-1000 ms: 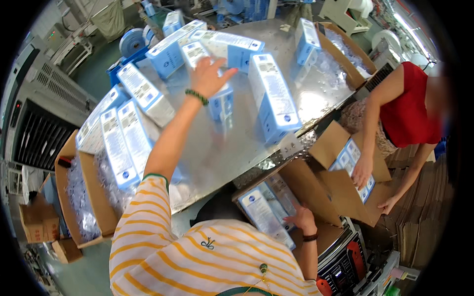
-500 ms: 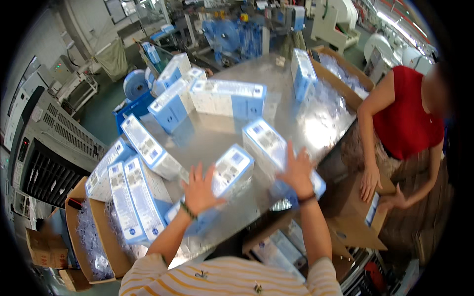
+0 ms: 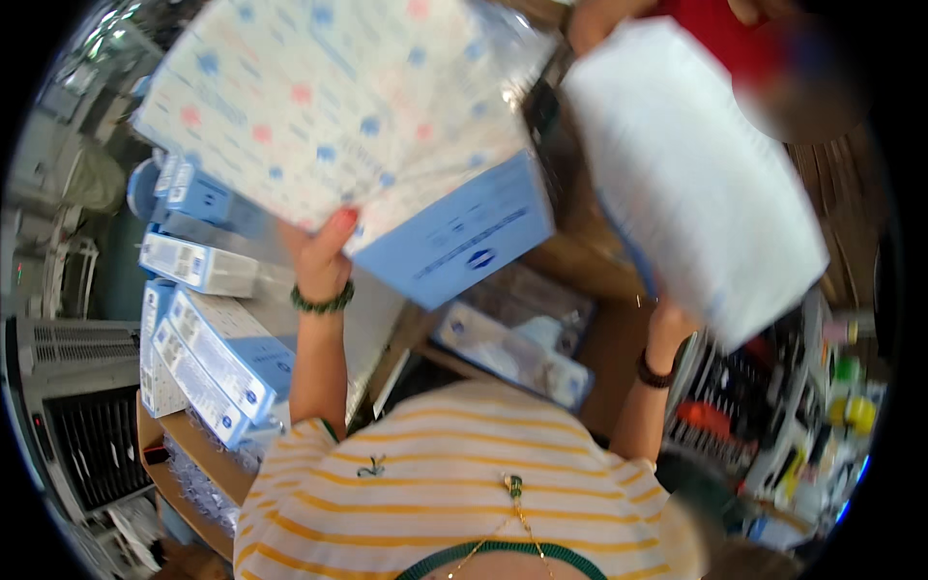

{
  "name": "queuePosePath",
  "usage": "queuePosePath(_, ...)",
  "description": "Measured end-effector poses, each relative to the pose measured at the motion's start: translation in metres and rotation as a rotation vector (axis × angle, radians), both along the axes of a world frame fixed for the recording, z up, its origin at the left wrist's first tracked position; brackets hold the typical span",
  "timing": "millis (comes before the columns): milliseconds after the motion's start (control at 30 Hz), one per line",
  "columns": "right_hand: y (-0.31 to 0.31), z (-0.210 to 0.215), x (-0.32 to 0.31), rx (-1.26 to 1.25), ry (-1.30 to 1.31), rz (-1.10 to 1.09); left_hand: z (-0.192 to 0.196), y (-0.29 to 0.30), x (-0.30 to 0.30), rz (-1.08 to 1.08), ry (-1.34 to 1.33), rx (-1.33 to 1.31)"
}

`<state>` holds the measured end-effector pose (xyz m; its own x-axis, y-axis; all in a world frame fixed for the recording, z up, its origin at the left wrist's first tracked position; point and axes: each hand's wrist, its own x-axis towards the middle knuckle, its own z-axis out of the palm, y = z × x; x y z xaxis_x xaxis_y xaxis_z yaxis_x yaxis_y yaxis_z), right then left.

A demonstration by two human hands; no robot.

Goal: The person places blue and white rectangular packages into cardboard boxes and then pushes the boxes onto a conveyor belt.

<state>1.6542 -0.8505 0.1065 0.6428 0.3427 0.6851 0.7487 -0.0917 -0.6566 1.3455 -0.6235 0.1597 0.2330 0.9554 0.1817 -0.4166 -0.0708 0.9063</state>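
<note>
My left hand [image 3: 322,253] grips a white and light-blue box [image 3: 338,126] with pink and blue spots. The box is tilted and close to the view, with my thumb on its near edge; the other fingers are hidden behind it. On the right, my right hand [image 3: 669,324] holds a second box [image 3: 696,184] at its lower end. Its white face is turned up and smeared by motion, and most of my fingers are hidden under it. Below and between the two, similar boxes [image 3: 512,353] lie inside an open brown carton [image 3: 611,372].
More blue and white boxes [image 3: 217,362] stand on the metal table's left side. A carton of crumpled clear plastic [image 3: 198,474] sits below them. At upper right is a co-worker in a red top [image 3: 715,34]. A crate of tools [image 3: 725,416] stands at lower right.
Both hands were spread over boxes on the table; now each grips a box, lifted close and carried right over the carton. The view has swung right.
</note>
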Motion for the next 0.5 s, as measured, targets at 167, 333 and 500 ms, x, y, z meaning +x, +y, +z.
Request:
queuePosePath(167,-0.084,0.058,0.014,0.373,0.021,-0.233,-0.016,-0.037,0.074,-0.537,0.546,0.658)
queuePosePath(333,-0.137,0.042,0.002,0.714,0.446,0.022,-0.098,-0.086,0.135,-1.201,1.052,1.335)
queuePosePath(500,-0.084,-0.027,-0.028,-0.163,0.258,0.287,-0.197,-0.116,0.159,-1.455,1.28,1.172)
